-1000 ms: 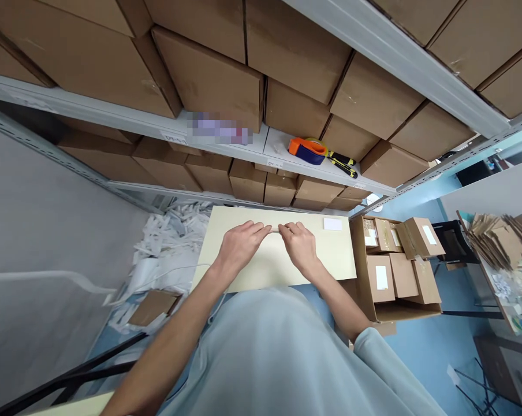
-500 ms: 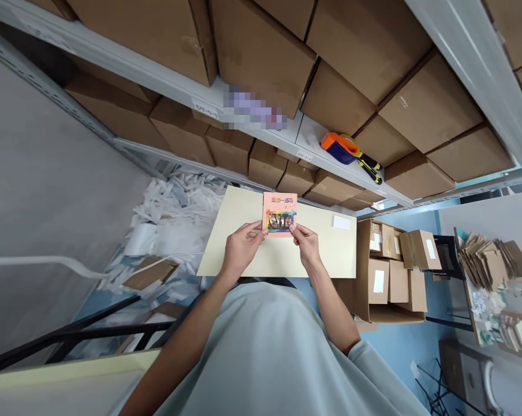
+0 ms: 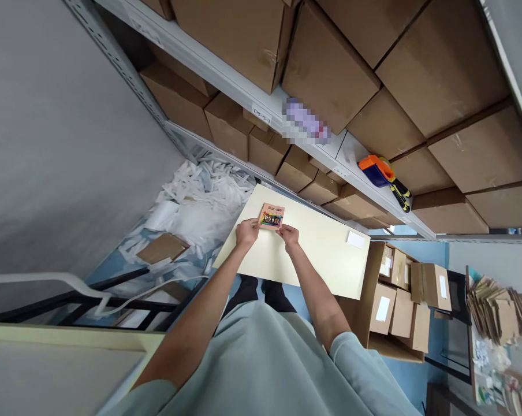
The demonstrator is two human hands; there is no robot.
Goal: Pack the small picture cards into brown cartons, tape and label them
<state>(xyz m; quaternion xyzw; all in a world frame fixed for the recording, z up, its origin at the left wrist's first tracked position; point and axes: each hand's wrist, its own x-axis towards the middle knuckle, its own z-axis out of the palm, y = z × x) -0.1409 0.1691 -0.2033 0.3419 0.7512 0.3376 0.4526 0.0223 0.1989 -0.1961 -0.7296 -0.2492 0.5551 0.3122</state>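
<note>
A small pink booklet [image 3: 271, 216] with a dark, rainbow-edged picture on its front is held over the pale yellow tabletop [image 3: 317, 263]. My left hand [image 3: 247, 232] pinches its lower left side. At its lower right corner, the fingers of my right hand [image 3: 289, 235] are closed on the edge. The booklet leans back, cover facing up toward me; whether it touches the tabletop I cannot tell. Toward the right end of the table lies a white card or slip [image 3: 355, 239], apart from both hands.
Shelves of cardboard boxes [image 3: 330, 52] rise behind the table. An orange and blue tool [image 3: 376, 170] rests on the shelf. White packing scraps [image 3: 204, 196] cover the floor at left. To the right stands a large open carton [image 3: 376, 263] filled with smaller boxes.
The booklet and both hands are lower and farther from me, and the booklet looks smaller and more tilted back. My view has turned, shifting the shelf and table.
</note>
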